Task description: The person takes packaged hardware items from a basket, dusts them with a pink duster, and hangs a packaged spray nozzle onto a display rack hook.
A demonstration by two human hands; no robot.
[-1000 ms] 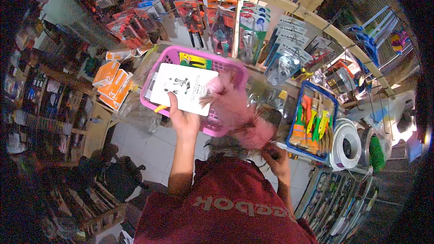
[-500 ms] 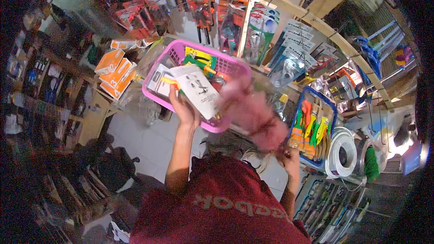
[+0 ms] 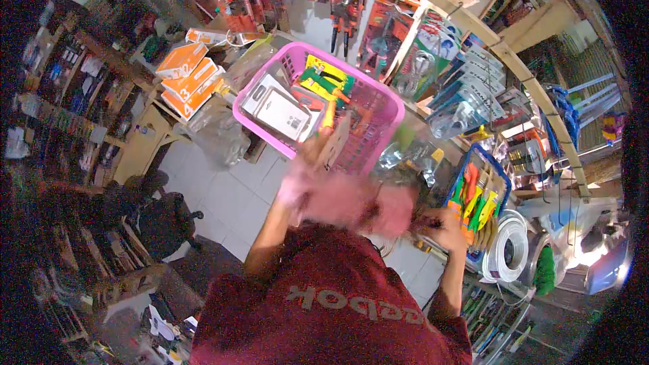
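Observation:
My left hand (image 3: pixel 309 155) is closed on a printed card pack (image 3: pixel 338 142), now turned nearly edge-on, at the near rim of a pink plastic basket (image 3: pixel 399 105). A yellow handle (image 3: pixel 329 118) shows just above the fingers; whether it belongs to the pack is unclear. My right hand (image 3: pixel 443 228), lower right, is closed on a pink cloth (image 3: pixel 351 203), smeared by motion, which stretches left across to my left wrist. Inside the basket lie white packs (image 3: pixel 284 113) and a yellow-and-green packaged tool (image 3: pixel 324 81).
Right of my right hand stands a blue-rimmed basket (image 3: pixel 505 186) of paintbrushes, beside a white coil (image 3: pixel 506 247). Orange boxes (image 3: pixel 186 81) sit left of the pink basket. Packaged tools (image 3: pixel 348 10) hang behind, under a curved wooden rail (image 3: pixel 503 47).
The card pack has tipped from face-up to nearly edge-on. The pink cloth has swept left and down toward my left wrist. The view has shifted, so the baskets appear further right.

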